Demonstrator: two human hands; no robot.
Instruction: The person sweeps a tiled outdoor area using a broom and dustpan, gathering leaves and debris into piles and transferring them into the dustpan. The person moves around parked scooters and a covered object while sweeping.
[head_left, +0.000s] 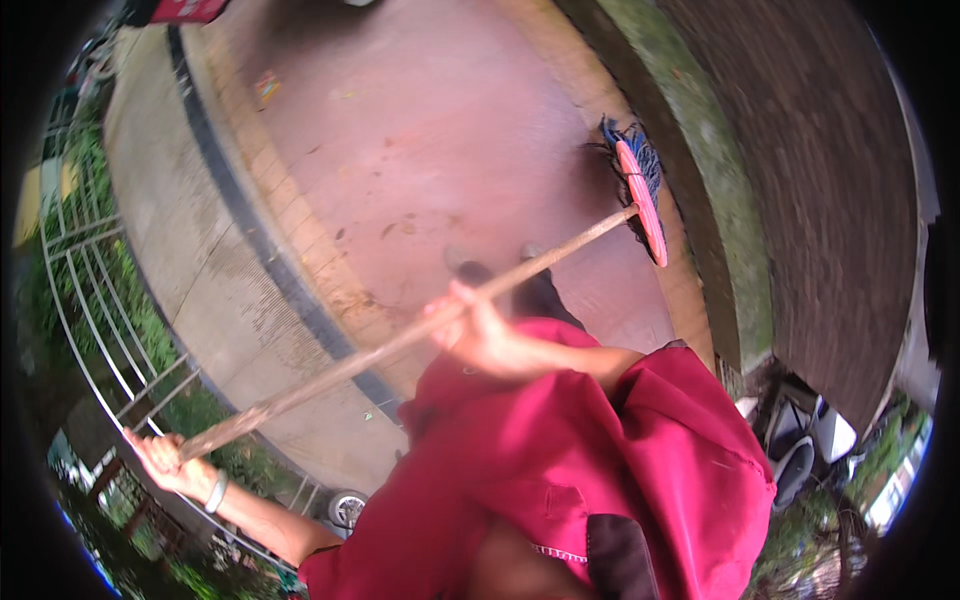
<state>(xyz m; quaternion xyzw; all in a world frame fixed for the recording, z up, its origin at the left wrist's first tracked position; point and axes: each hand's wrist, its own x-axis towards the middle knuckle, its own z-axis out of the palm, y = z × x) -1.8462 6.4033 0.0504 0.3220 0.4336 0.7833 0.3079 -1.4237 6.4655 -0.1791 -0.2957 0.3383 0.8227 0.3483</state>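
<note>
A broom with a long wooden handle (360, 360) slants across the view from lower left to upper right. My left hand (169, 457), with a pale band at the wrist, grips the handle's end. Farther along, my right hand (469, 330) is closed around the middle of the shaft and is blurred. The pink broom head (640, 202) carries dark blue bristles (637, 154). It is near the pavement's right border, over or touching the ground; which of the two I cannot tell.
Reddish pavement (420, 150) bears scattered dry leaves (397, 226) and a colourful wrapper (266, 86). A mossy kerb (712, 165) and dark brown surface (817, 187) run along the right. On the left are a concrete strip (225, 277), a metal railing (82, 300) and plants. Behind me stands a wheel (347, 510).
</note>
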